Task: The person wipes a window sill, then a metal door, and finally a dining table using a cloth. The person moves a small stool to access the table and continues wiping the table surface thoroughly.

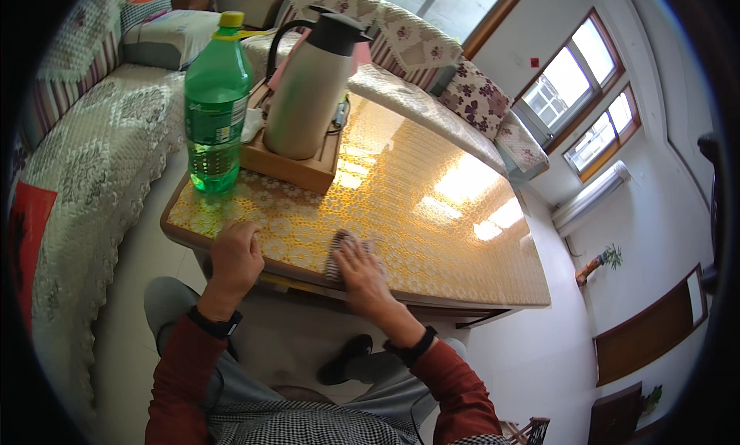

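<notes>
My right hand [363, 274] lies over a striped cloth [333, 266], pressing it to the patterned yellow tabletop [404, 225] near the front edge. The fingers spread across the cloth and hide part of it. At the table's front left edge rests my left hand [237, 259], curled into a fist with nothing visible in it. A green plastic bottle [217, 115] with a yellow cap stands upright just beyond that fist. Behind and right of the bottle, a silver vacuum jug [306, 98] with a black lid and handle stands in a wooden tray [289, 170].
White tissue [252, 124] and a dark cable [345, 114] are by the jug. A sofa [110, 150] with a quilted cover runs along the left; another sofa [399, 89] stands beyond the table. A potted plant [598, 264] is at the right wall.
</notes>
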The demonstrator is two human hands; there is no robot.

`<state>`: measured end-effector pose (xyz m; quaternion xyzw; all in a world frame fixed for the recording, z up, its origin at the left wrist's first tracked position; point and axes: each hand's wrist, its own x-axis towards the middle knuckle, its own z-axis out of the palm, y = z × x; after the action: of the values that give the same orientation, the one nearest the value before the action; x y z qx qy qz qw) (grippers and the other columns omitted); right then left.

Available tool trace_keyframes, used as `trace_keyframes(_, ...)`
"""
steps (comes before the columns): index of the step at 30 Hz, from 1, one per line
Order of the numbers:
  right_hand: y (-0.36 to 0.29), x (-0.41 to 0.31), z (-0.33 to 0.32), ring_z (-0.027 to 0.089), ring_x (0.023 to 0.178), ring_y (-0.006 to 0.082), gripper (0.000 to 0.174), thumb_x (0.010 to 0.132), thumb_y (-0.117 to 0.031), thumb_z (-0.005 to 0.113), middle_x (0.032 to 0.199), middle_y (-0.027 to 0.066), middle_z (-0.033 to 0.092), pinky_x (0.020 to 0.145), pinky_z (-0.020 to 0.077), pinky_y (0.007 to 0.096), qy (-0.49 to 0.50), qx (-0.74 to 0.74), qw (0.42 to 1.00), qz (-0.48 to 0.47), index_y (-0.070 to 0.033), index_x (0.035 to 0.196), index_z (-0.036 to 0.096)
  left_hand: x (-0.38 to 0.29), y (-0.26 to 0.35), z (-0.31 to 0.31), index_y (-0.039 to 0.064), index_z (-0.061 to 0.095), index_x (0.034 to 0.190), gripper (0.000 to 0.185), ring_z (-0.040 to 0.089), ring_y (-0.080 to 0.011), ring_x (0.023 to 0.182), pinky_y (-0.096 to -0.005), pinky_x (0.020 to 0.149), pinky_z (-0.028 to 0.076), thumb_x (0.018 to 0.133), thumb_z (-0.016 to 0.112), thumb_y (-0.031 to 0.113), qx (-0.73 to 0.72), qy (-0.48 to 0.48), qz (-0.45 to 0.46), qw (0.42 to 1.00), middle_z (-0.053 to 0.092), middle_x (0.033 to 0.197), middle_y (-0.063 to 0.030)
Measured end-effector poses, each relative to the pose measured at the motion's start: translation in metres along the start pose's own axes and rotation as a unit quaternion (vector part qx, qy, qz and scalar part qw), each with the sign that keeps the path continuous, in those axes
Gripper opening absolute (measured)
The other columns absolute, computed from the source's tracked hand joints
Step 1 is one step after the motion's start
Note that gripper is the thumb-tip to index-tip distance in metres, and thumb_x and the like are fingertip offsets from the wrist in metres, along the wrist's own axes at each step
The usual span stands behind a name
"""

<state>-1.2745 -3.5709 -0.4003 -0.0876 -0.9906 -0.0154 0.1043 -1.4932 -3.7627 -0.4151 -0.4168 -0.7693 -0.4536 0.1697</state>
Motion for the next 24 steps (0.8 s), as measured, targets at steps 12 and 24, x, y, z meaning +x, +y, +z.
trace_keyframes(12, 0.167, -0.141, -0.066, 0.041, 0.141, 0.046, 0.057, 0.08, -0.004, 0.068, 0.148, 0.0268, 0.049, 0.117, 0.0354, 0.049, -0.123, -0.008, 0.936, 0.331, -0.001, 0.136, 0.057, -0.021, 0.045, 0.069, 0.002, 0.06, 0.129, 0.047, 0.045, -0.0374, 0.135, -0.061, 0.113, 0.029, 0.093, 0.068, 0.031, 0.07, -0.091, 0.11, 0.987, 0.056, 0.137, -0.0184)
trace_keyframes(24, 0.078, -0.009, -0.03, 0.031, 0.149, 0.0396, 0.064, 0.078, -0.009, 0.069, 0.155, 0.0216, 0.042, 0.121, 0.0286, 0.0543, -0.122, 0.155, 0.98, -0.043, -0.006, 0.139, 0.054, -0.02, 0.069, 0.084, 0.003, 0.06, 0.126, 0.044, 0.042, -0.0417, 0.138, -0.0636, 0.114, 0.025, 0.092, 0.067, 0.029, 0.079, -0.144, 0.104, 0.981, 0.052, 0.142, -0.0238)
